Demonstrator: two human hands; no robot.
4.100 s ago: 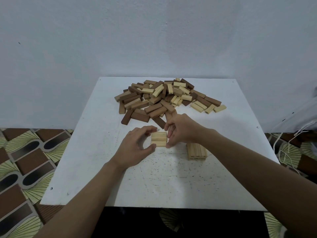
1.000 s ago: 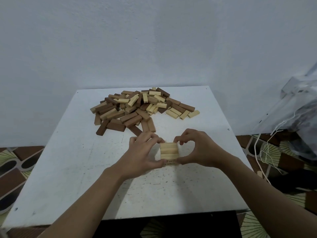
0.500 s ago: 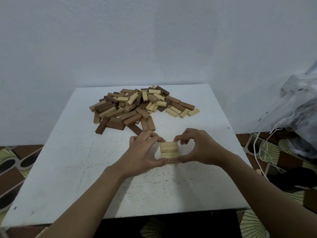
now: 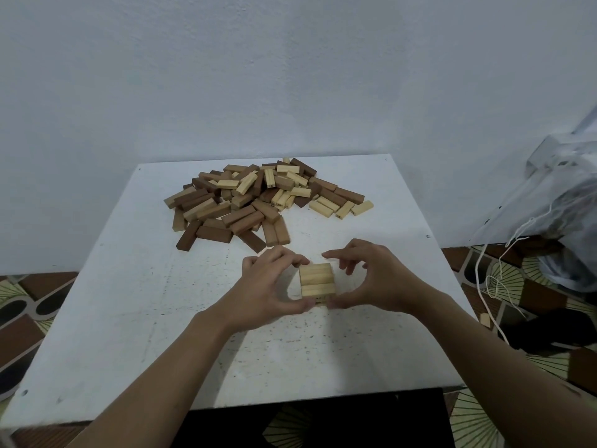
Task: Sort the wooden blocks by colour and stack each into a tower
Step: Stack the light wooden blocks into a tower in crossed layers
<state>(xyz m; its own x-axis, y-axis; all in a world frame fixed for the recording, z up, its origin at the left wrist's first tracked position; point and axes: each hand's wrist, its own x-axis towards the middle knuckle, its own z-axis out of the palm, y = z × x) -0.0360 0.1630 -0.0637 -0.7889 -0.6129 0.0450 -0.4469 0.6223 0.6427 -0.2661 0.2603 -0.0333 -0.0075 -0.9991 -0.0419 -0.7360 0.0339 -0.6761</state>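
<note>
Well inside table (image 4: 129, 318) edges, pale stack (image 4: 317, 279)

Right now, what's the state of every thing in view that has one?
light stack, upright on the table, three blocks side by side on top
block pile, loose heap, light and brown mixed, unsorted
left hand, fingers and thumb curled round the light stack
right hand, thumb at the stack's base, fingers off it
plastic bag, slumped right of the table
</note>
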